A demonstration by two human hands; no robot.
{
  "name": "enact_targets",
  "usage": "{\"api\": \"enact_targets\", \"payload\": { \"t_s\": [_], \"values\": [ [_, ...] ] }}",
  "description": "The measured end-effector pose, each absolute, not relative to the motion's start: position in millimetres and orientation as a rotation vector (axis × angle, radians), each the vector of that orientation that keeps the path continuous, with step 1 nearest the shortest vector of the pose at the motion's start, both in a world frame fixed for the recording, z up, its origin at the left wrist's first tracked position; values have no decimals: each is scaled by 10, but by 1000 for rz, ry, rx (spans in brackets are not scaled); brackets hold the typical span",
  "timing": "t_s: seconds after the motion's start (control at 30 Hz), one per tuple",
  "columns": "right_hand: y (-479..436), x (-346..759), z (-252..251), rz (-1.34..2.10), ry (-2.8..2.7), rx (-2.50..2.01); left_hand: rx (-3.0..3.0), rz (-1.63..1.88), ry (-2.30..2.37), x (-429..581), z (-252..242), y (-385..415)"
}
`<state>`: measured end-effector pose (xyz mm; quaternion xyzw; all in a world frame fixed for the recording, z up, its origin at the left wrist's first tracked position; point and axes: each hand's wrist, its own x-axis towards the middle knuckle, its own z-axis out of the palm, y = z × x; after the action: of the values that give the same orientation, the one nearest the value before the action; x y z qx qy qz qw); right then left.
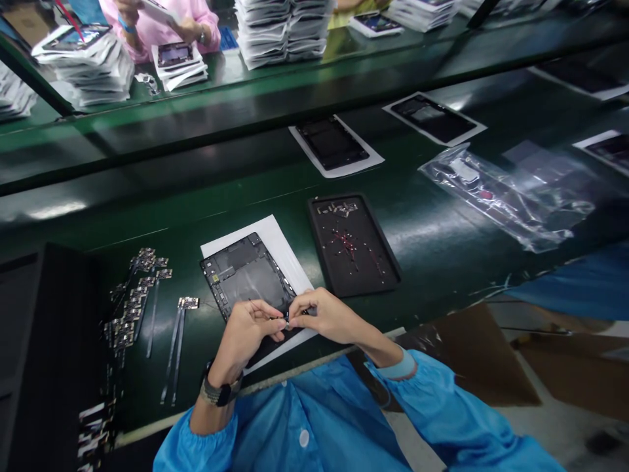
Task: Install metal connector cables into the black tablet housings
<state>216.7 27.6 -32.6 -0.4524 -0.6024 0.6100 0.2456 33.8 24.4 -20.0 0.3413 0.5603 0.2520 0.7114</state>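
Note:
A black tablet frame (pixel 246 275) lies on a white sheet (pixel 275 246) near the front edge of the green bench (pixel 432 236). My left hand (pixel 248 331) and my right hand (pixel 324 314) meet over the frame's near end. Both pinch a small part (pixel 286 322) between their fingertips; it is too small to name. A watch sits on my left wrist. My sleeves are blue.
A black tray (pixel 354 246) lies right of the frame. Several small flex-cable parts (pixel 135 295) lie in rows to the left. A clear plastic bag (pixel 511 193) lies at the right. More frames on white sheets (pixel 337 145) sit farther back. A person in pink (pixel 162 23) works beyond, beside stacks (pixel 282 29).

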Motion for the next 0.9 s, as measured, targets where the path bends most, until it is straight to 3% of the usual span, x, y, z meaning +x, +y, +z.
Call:
{"api": "enact_targets", "payload": {
  "t_s": [0.27, 0.47, 0.67, 0.9],
  "values": [
    [312, 2188, -312, 1657, -1715, -1214, 862, 522, 1270, 347, -231, 235],
    [349, 2210, -266, 1588, -1678, -1225, 1525, 388, 1519, 122, 0, 262],
    [327, 2102, -329, 1344, -1730, -1319, 1971, 399, 1882, -245, -3, 1109],
    [273, 1996, -318, 1130, -1975, -1241, 1894, 255, 1740, -330, -102, 1698]
  ]
}}
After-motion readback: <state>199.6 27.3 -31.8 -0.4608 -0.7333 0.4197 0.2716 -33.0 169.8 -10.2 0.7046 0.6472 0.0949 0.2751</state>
